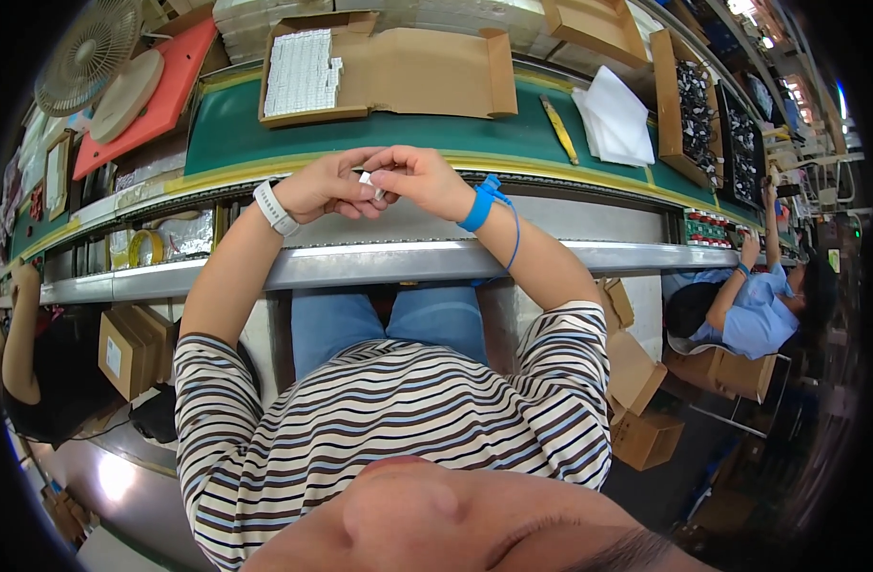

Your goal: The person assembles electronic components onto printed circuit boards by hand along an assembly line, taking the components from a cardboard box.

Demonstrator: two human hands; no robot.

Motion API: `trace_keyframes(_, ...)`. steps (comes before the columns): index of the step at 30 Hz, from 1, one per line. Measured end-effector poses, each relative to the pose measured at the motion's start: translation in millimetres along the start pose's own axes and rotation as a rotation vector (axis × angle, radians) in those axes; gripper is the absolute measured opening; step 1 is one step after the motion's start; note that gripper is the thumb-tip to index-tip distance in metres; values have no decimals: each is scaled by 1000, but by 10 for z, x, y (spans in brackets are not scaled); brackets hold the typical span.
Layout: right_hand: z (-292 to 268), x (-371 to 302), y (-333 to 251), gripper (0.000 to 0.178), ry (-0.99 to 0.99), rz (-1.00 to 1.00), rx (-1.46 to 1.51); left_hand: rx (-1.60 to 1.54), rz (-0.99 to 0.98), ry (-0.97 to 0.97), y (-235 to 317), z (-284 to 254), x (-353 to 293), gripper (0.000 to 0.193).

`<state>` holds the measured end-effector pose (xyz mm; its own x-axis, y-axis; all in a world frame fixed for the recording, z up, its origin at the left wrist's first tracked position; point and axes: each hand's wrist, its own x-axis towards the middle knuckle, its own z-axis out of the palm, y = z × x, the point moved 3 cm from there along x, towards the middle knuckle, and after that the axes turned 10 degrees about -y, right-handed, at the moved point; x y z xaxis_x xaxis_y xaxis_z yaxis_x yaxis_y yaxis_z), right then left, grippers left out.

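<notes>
My left hand (324, 189) and my right hand (419, 177) meet over the near edge of the green bench. Between their fingertips is a small white block-shaped piece (365, 178), partly covered by the fingers. My left fingers are closed about it from one side; my right thumb and fingers pinch it from the other. Its finer detail is too small to make out. A white watch band (275, 209) circles my left wrist, and a blue wrist strap (481, 203) with a thin cord circles my right. Beyond the hands, many similar white pieces (303, 76) stand in rows inside an open cardboard box (441, 72).
A yellow cutter knife (558, 130) and white foam sheets (615, 116) lie right of the box on the green mat (226, 133). A carton of dark parts (679, 105) stands farther right. A metal rail (389, 262) crosses before me. Co-workers sit at both sides, one in blue (756, 310).
</notes>
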<state>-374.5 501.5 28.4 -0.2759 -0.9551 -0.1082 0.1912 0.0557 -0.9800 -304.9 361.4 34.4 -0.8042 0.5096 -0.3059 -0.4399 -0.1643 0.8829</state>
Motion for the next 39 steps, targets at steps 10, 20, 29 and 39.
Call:
trace_keyframes(10, 22, -1, -38, 28, -85, -64, 66, -348, 38, -179, -17, -37, 5, 66)
trace_keyframes(20, 18, 15, -19, 30, -163, -80, 54, -322, 36, -154, -37, -58, 10, 62)
trace_keyframes(29, 12, 23, 11, 27, -155, -81, 70, -354, 53, -170, -6, -24, 5, 60)
trace_keyframes(39, -6, 5, -9, 27, -144, -63, 65, -353, 56, -175, -17, -35, 37, 61)
